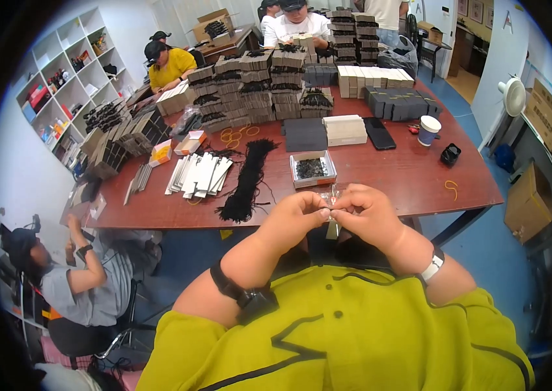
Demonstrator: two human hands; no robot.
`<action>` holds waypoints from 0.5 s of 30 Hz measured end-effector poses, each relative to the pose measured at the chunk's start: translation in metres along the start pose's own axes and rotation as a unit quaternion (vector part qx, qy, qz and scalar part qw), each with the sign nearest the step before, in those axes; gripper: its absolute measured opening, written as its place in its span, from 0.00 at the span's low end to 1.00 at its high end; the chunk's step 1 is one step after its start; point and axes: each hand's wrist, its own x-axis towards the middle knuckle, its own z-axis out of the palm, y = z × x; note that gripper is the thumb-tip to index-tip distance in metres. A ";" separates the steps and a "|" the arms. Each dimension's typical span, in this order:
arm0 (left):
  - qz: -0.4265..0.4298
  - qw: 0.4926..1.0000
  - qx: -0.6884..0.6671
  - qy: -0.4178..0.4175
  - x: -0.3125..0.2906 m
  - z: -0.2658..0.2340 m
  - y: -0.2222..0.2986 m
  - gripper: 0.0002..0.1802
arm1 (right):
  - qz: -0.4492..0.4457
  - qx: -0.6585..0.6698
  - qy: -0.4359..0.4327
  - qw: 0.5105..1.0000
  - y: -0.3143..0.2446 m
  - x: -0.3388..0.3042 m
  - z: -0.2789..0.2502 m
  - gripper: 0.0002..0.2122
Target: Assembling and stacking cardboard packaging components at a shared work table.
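Note:
My left hand and my right hand meet at the table's near edge. Thumbs and forefingers of both are pinched together, tip to tip. What lies between the fingertips is too small to make out. A pale narrow strip shows just below them, and I cannot tell whether it is held. Right beyond the fingers stands a small white box filled with tiny black pieces. Left of it lies a long bundle of black cords, beside a loose pile of white cards.
Tall stacks of grey cards rise across the reddish table. A black phone, a paper cup and yellow rubber bands lie to the right. Co-workers sit at the far side and at left, one in grey. Cardboard boxes stand at right.

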 end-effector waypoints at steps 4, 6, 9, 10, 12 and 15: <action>-0.048 0.989 -0.143 -0.011 -0.002 0.001 0.006 0.05 | 0.178 0.231 0.010 0.956 0.010 -0.004 0.012 0.03; -0.029 0.985 -0.163 0.044 -0.006 0.002 0.019 0.06 | 0.218 0.289 0.013 0.932 0.009 -0.005 0.015 0.03; 0.304 0.881 0.348 0.104 -0.015 -0.003 0.040 0.09 | 0.249 0.347 0.015 0.904 0.008 -0.005 0.015 0.04; 0.288 0.881 0.366 0.081 -0.017 0.000 0.041 0.10 | 0.242 0.350 0.010 0.905 0.007 -0.005 0.015 0.04; 0.246 0.883 0.394 0.069 -0.018 0.005 0.037 0.09 | 0.224 0.346 0.008 0.911 0.013 -0.006 0.016 0.04; 0.223 0.892 0.387 0.069 -0.017 0.004 0.034 0.09 | 0.196 0.336 0.007 0.921 0.013 -0.006 0.017 0.03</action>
